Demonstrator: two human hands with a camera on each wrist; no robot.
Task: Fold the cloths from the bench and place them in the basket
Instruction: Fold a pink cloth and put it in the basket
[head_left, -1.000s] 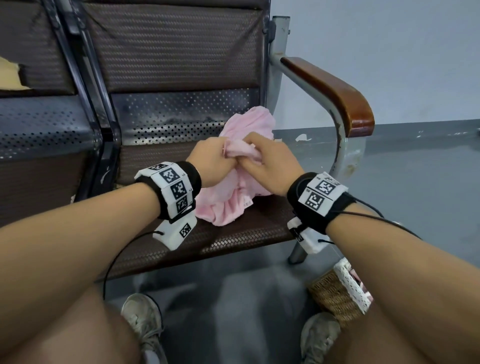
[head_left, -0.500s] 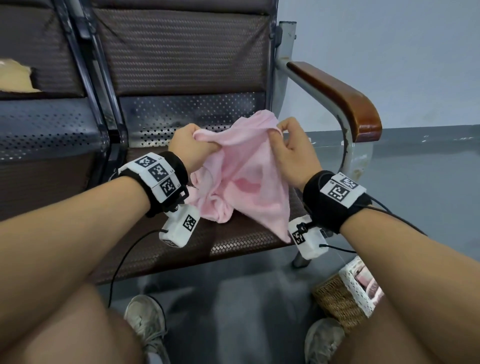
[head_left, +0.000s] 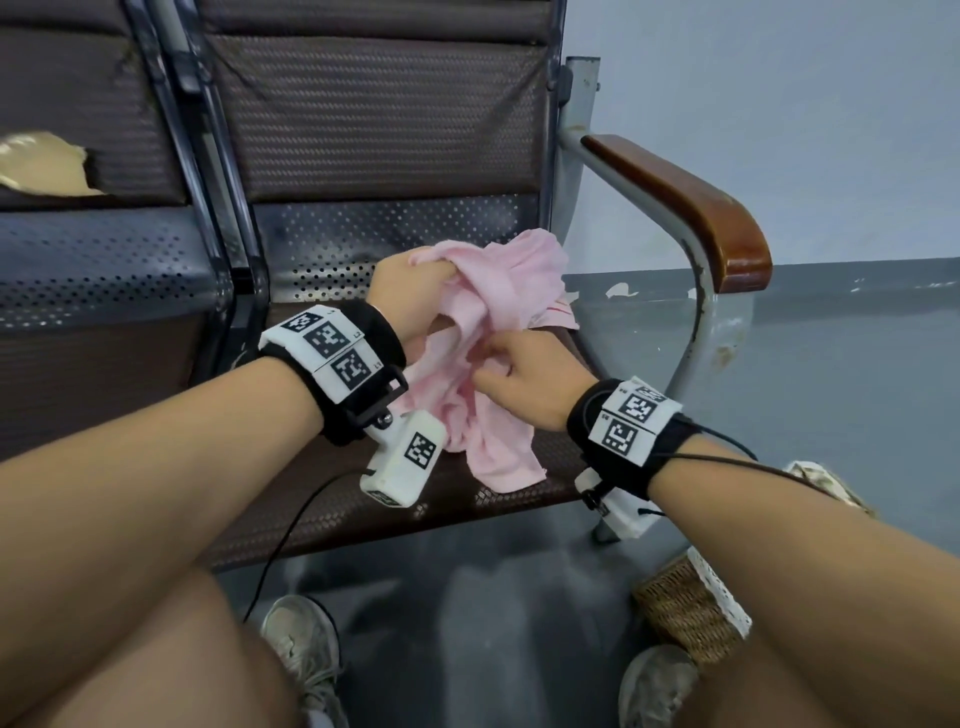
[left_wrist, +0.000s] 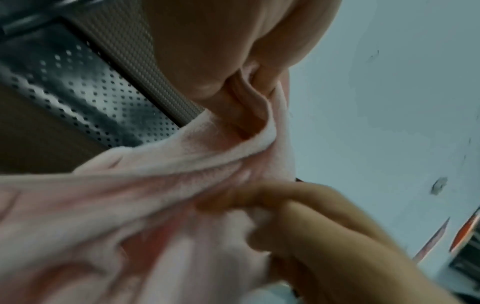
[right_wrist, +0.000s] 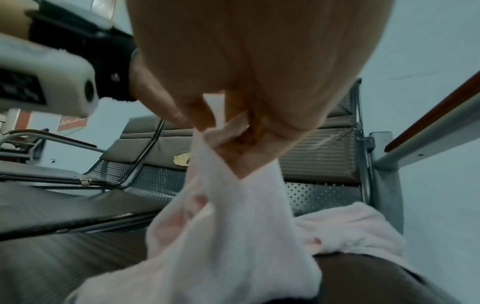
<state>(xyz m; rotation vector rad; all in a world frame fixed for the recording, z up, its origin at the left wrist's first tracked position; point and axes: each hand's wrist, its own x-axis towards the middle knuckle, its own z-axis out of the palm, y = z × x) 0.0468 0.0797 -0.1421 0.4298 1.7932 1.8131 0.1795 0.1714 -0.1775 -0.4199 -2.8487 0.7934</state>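
A crumpled pink cloth (head_left: 498, 306) hangs in both hands above the brown bench seat (head_left: 519, 499), its lower corner touching the seat. My left hand (head_left: 410, 291) grips the cloth's upper edge, and the left wrist view shows that edge (left_wrist: 182, 152) bunched under the curled fingers. My right hand (head_left: 519, 374) pinches a fold lower down and nearer to me; in the right wrist view the cloth (right_wrist: 233, 226) drapes down from the pinching fingers (right_wrist: 233, 148). A second pink cloth (right_wrist: 358, 228) lies on the seat behind. The wicker basket (head_left: 691, 608) stands on the floor under my right forearm, mostly hidden.
The bench has a perforated metal back (head_left: 384, 244) and a wooden armrest (head_left: 691, 202) on the right. A second seat (head_left: 78, 291) adjoins on the left. My shoes (head_left: 306, 649) are on the grey floor below.
The cloth was spread between raised hands half a second ago. Now my right hand has dropped lower and nearer, re-gripping a fold, and the cloth is bunched again.
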